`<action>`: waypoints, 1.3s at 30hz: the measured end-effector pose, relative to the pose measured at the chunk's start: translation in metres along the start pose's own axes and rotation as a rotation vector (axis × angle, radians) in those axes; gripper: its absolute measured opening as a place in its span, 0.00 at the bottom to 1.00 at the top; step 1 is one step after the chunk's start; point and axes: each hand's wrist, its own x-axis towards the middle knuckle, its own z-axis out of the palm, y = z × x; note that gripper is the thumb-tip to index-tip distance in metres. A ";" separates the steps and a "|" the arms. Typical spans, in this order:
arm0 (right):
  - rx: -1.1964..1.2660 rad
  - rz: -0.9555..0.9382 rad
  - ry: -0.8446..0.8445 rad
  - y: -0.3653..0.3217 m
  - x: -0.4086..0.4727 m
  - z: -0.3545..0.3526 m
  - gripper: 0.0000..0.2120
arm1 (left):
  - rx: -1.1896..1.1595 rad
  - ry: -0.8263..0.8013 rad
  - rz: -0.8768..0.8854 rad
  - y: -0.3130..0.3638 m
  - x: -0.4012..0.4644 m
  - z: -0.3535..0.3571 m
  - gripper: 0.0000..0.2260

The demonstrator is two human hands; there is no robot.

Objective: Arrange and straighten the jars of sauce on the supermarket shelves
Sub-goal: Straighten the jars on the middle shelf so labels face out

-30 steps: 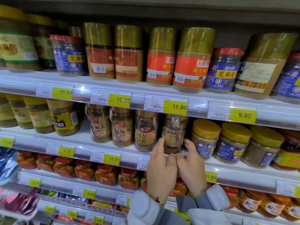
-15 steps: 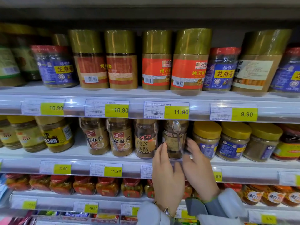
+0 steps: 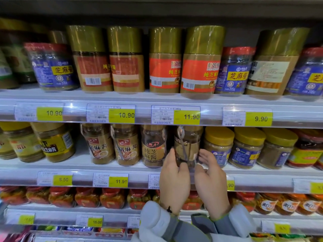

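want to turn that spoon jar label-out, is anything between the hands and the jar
Nothing visible does. The left hand and right hand already flank the spoon jar on the middle shelf, fingers at its lower sides. Neighbouring jars stand close on both sides.
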 end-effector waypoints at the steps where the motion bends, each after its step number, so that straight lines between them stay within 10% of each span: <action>1: 0.007 0.009 -0.006 -0.001 0.001 0.000 0.23 | -0.007 0.002 0.010 0.000 -0.003 0.001 0.25; 39: 0.114 0.018 -0.024 0.000 0.004 0.019 0.30 | -0.177 0.095 -0.004 0.000 -0.018 -0.008 0.23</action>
